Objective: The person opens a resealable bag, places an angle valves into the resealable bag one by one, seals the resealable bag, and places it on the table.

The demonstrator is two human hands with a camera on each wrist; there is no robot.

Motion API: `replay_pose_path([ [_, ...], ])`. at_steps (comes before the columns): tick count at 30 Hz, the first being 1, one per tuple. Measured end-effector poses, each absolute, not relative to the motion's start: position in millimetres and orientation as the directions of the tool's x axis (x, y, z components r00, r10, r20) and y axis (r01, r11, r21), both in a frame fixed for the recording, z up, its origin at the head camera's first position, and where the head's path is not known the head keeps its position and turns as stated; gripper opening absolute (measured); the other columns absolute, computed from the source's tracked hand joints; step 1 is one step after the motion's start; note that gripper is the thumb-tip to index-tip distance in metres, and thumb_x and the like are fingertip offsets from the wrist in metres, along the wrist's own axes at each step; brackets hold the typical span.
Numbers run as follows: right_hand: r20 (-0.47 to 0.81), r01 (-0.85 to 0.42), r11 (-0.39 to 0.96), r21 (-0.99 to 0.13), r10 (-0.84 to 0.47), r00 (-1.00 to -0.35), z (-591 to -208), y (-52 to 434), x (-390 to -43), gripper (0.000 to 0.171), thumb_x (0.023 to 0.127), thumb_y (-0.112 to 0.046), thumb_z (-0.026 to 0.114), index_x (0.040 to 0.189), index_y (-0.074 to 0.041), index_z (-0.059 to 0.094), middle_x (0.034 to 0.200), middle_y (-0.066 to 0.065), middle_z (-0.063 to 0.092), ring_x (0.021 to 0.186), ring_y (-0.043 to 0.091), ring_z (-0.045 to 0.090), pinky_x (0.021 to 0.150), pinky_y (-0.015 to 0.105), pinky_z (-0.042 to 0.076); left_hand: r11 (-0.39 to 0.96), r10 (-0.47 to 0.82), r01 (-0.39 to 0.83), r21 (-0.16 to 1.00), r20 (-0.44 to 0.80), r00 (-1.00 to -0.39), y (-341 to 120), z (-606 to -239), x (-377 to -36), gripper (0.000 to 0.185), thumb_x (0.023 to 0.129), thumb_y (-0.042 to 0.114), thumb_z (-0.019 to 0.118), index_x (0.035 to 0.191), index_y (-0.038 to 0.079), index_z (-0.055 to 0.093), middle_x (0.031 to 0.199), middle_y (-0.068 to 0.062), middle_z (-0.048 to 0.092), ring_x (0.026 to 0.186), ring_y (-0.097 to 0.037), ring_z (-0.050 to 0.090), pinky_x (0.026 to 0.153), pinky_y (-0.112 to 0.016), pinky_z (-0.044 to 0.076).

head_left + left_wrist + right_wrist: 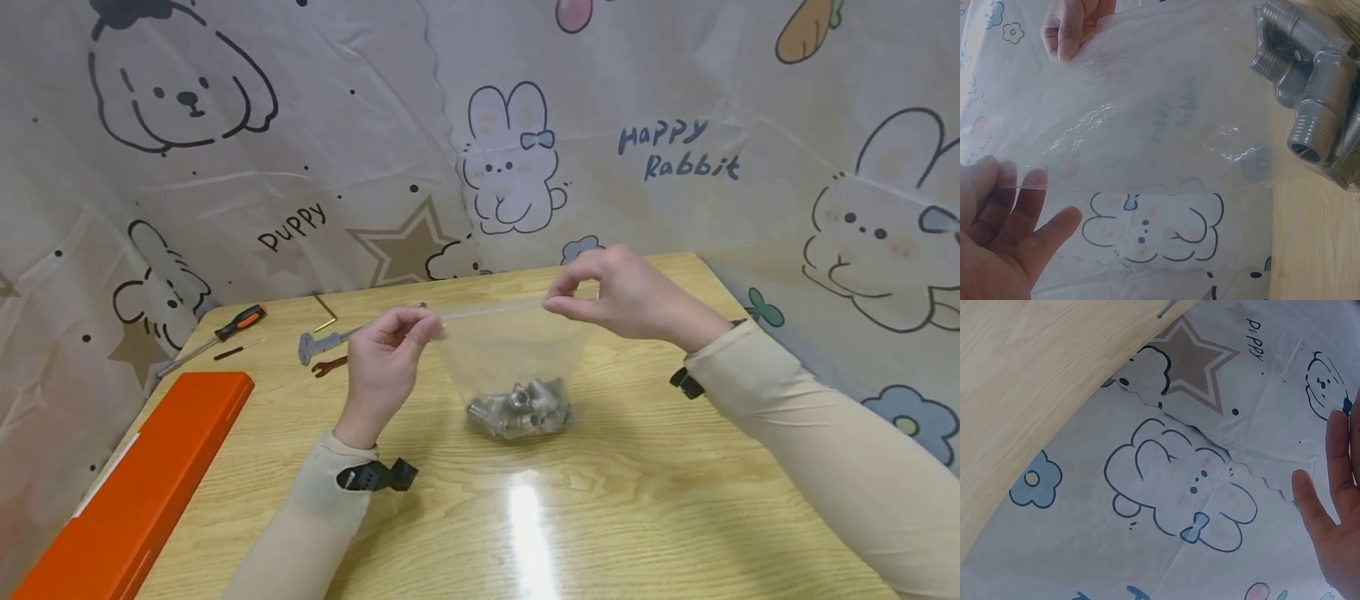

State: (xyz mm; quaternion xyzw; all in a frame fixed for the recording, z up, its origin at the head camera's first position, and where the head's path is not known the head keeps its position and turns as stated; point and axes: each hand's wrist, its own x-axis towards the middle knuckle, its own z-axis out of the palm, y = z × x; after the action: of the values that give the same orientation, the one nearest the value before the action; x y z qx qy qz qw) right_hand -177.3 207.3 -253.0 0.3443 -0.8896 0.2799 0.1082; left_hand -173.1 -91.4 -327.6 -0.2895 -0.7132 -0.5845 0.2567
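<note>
A clear zip-top plastic bag (510, 346) hangs spread between the hands, its bottom at the tabletop. Several silvery threaded pipe fittings (525, 408) are heaped in its base; the left wrist view shows these fittings (1319, 100) close up through the film. At the bag's upper left corner, the left hand (384, 367) pinches the edge in the head view. In the left wrist view, that hand's thumb (1054, 234) appears apart from the fingers. The right hand (630, 296) pinches the upper right corner between thumb and forefinger. No bag shows in the right wrist view.
On the wooden table (637, 500), a long orange case (150, 483) lies at left. Behind it are a screwdriver (225, 333), a thin black tool (238, 350), a brass hex key (327, 312), a caliper (318, 343) and a small reddish wrench (327, 367). A printed cloth (375, 150) hangs behind.
</note>
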Motion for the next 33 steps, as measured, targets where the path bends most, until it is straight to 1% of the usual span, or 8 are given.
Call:
replay_pose_path([
  [3,0.385,-0.665,0.612,-0.428,-0.542,-0.747,-253,213,-175,0.007,0.093,-0.020,0.072,0.091,-0.015,0.076,0.089,-0.007,0.072,0.078,0.010,0.059,0.075,0.035,0.050,0.144,0.109,0.715,0.684,0.708,-0.698,-91,-328,-173,0.007,0.094,0.004,0.066,0.094,0.000,0.071,0.081,-0.010,0.071,0.076,-0.016,0.068,0.072,-0.025,0.056],
  [9,0.385,-0.649,0.620,-0.441,-0.523,-0.761,-253,224,-170,0.006,0.093,-0.020,0.072,0.089,-0.015,0.074,0.094,-0.004,0.072,0.093,0.016,0.064,0.087,0.041,0.051,0.143,0.100,0.714,0.685,0.708,-0.699,-92,-328,-171,0.008,0.093,0.006,0.067,0.095,-0.001,0.071,0.081,-0.010,0.071,0.076,-0.016,0.068,0.074,-0.026,0.057],
  [12,0.390,-0.649,0.622,-0.439,-0.518,-0.761,-254,230,-168,0.006,0.093,-0.019,0.072,0.089,-0.015,0.074,0.094,-0.004,0.072,0.095,0.017,0.065,0.088,0.042,0.050,0.150,0.096,0.711,0.687,0.706,-0.702,-92,-328,-171,0.008,0.093,0.006,0.067,0.096,0.000,0.072,0.080,-0.010,0.071,0.075,-0.017,0.068,0.073,-0.025,0.056],
  [21,0.425,-0.625,0.665,-0.408,-0.468,-0.775,-258,247,-161,0.004,0.092,-0.019,0.073,0.088,-0.018,0.073,0.094,-0.008,0.071,0.083,0.010,0.063,0.074,0.033,0.049,0.152,0.095,0.705,0.693,0.700,-0.708,-90,-327,-168,0.008,0.094,0.005,0.066,0.095,0.000,0.072,0.081,-0.011,0.071,0.076,-0.016,0.068,0.073,-0.023,0.055],
  [26,0.501,-0.660,0.644,-0.388,-0.454,-0.737,-259,251,-153,0.006,0.094,-0.020,0.070,0.090,-0.016,0.073,0.094,-0.007,0.071,0.066,0.007,0.056,0.060,0.026,0.045,0.129,0.103,0.730,0.671,0.723,-0.683,-88,-322,-165,0.006,0.093,0.002,0.067,0.095,-0.002,0.071,0.083,-0.012,0.071,0.077,-0.016,0.069,0.075,-0.027,0.057],
  [27,0.522,-0.670,0.633,-0.388,-0.448,-0.726,-260,251,-151,0.006,0.094,-0.019,0.070,0.091,-0.015,0.073,0.095,-0.007,0.072,0.066,0.007,0.057,0.059,0.025,0.046,0.120,0.108,0.737,0.665,0.729,-0.676,-88,-320,-164,0.006,0.092,0.000,0.067,0.094,-0.003,0.071,0.083,-0.013,0.071,0.077,-0.016,0.069,0.074,-0.028,0.058],
  [30,0.590,-0.712,0.568,-0.413,-0.429,-0.685,-262,251,-145,0.004,0.092,-0.010,0.071,0.092,-0.013,0.073,0.094,-0.005,0.072,0.073,0.007,0.062,0.069,0.020,0.050,0.087,0.129,0.757,0.648,0.746,-0.653,-86,-312,-159,0.005,0.092,-0.002,0.067,0.094,-0.005,0.070,0.081,-0.014,0.071,0.075,-0.016,0.069,0.071,-0.029,0.058],
  [33,0.659,-0.758,0.469,-0.454,-0.395,-0.640,-263,250,-134,0.013,0.088,0.003,0.072,0.092,-0.009,0.073,0.091,-0.002,0.073,0.077,0.008,0.065,0.069,0.017,0.051,0.026,0.141,0.756,0.654,0.747,-0.650,-85,-302,-150,0.006,0.092,-0.002,0.066,0.093,-0.007,0.069,0.080,-0.016,0.069,0.071,-0.018,0.068,0.066,-0.032,0.059],
])
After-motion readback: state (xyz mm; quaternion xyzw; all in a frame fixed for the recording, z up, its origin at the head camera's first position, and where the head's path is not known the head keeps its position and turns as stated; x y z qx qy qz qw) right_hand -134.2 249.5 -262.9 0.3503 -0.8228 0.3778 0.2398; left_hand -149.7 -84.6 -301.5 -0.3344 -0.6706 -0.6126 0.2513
